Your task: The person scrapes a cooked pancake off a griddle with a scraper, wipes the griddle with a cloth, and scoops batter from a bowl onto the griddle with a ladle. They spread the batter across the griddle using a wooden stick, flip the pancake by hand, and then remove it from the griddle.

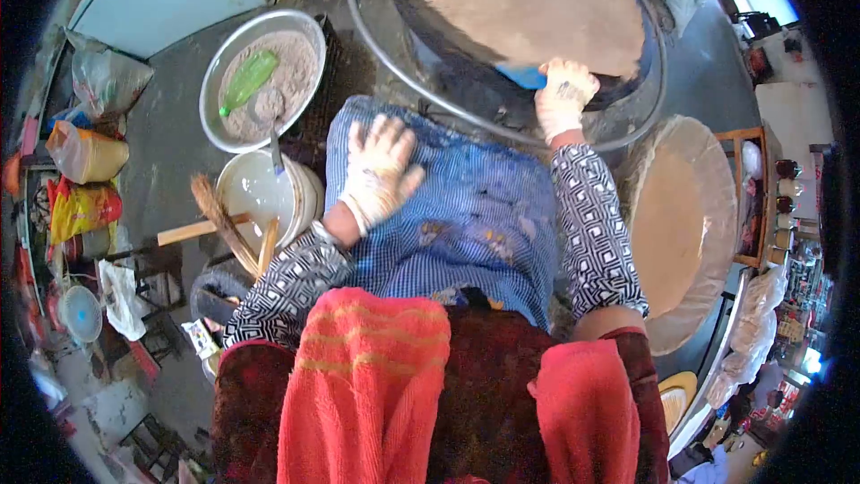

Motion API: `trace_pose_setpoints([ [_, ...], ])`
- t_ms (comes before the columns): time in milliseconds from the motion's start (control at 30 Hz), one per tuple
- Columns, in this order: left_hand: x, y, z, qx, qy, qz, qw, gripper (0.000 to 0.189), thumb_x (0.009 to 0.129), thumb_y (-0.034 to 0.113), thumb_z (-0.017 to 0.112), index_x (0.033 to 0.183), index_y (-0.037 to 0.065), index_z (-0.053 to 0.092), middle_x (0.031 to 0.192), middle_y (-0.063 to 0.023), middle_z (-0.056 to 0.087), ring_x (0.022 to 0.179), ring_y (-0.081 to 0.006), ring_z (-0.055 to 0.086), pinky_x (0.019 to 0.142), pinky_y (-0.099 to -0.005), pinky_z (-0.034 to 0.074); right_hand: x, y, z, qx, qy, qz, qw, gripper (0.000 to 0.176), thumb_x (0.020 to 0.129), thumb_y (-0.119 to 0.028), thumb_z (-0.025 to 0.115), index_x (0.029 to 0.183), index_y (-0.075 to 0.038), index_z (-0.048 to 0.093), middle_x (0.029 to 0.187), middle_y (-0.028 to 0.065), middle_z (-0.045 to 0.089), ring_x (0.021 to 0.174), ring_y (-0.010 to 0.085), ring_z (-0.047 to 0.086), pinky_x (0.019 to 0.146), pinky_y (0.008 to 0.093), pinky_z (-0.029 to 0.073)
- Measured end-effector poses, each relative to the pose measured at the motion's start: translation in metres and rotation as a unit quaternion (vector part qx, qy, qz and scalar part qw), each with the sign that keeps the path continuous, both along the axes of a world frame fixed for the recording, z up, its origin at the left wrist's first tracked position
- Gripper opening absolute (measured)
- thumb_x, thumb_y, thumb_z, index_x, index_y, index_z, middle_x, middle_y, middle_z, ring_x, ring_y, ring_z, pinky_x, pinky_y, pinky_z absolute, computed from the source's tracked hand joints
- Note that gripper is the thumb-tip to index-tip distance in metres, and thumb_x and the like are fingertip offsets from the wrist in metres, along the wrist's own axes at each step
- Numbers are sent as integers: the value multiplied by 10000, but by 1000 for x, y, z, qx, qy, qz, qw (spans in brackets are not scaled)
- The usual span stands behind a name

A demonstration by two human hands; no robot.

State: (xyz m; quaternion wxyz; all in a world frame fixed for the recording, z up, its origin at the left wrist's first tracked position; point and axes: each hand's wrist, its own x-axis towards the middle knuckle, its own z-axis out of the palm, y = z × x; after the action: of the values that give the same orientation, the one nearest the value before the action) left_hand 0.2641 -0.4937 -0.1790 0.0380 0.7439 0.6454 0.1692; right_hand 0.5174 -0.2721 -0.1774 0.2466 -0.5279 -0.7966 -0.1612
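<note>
My right hand (566, 94), in a pale glove, is closed around a blue scraper (521, 76) at the near edge of a large round griddle (439, 22). A wide, thin tan pancake (537, 0) with a ragged edge covers most of the griddle's top. My left hand (381, 170), gloved as well, has its fingers spread over the blue checked cloth (484, 206) across my lap and holds nothing. Dark patches mark the front of that cloth.
A metal basin (211, 81) of greyish batter holds a green bottle (249, 79) and a ladle (270, 116). Below it stands a white bucket (309, 193) with a brush (219, 215). At right is a plastic-lined round container (717, 215) with a tan disc inside.
</note>
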Motion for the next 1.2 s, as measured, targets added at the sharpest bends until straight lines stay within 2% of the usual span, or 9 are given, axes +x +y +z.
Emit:
trace_pose_setpoints([
  [167,-21,-8,-24,40,17,84,995,569,807,379,667,1254,44,557,1358,-217,467,1314,-410,366,1112,-584,187,-3,4,-1,-42,-19,-18,999,109,733,-181,615,823,-229,656,854,29,640,925,265,582,815,467,372],
  [533,-19,-9,-30,60,-1,105,993,545,800,337,693,1237,39,563,1325,-211,495,1280,-411,407,1108,-545,238,-15,8,4,-64,-44,-62,995,57,782,-235,619,817,-228,664,859,43,644,913,273,598,805,496,387],
  [800,-18,-8,-29,78,-25,117,990,515,796,297,693,1218,30,567,1303,-214,501,1253,-412,427,1100,-534,264,-23,7,6,-1,-5,18,1000,68,733,-172,635,797,-196,643,814,37,619,871,265,587,778,477,385],
  [900,-24,-3,-25,133,-84,127,979,485,803,271,679,1210,34,561,1280,-235,496,1209,-422,445,1070,-540,295,-26,6,8,24,13,38,999,74,723,-146,637,786,-184,630,789,35,607,847,263,580,756,459,380],
  [1067,-81,38,-3,183,-87,130,971,429,836,191,663,1205,3,550,1245,-258,516,1138,-430,500,991,-501,400,-25,12,1,39,16,43,998,69,707,-152,646,759,-176,606,759,31,589,819,268,566,746,448,373],
  [1167,-125,85,4,192,-44,121,973,404,866,224,627,1206,16,555,1248,-256,522,1134,-443,508,984,-505,407,-24,12,5,37,14,47,998,91,687,-146,652,754,-184,603,755,36,592,805,266,574,730,446,379],
  [1200,-138,101,3,188,-7,113,976,416,870,255,628,1213,32,557,1288,-240,512,1183,-426,489,1014,-494,391,-23,13,5,45,13,44,998,124,666,-121,657,752,-196,607,760,38,603,802,265,584,723,441,384],
])
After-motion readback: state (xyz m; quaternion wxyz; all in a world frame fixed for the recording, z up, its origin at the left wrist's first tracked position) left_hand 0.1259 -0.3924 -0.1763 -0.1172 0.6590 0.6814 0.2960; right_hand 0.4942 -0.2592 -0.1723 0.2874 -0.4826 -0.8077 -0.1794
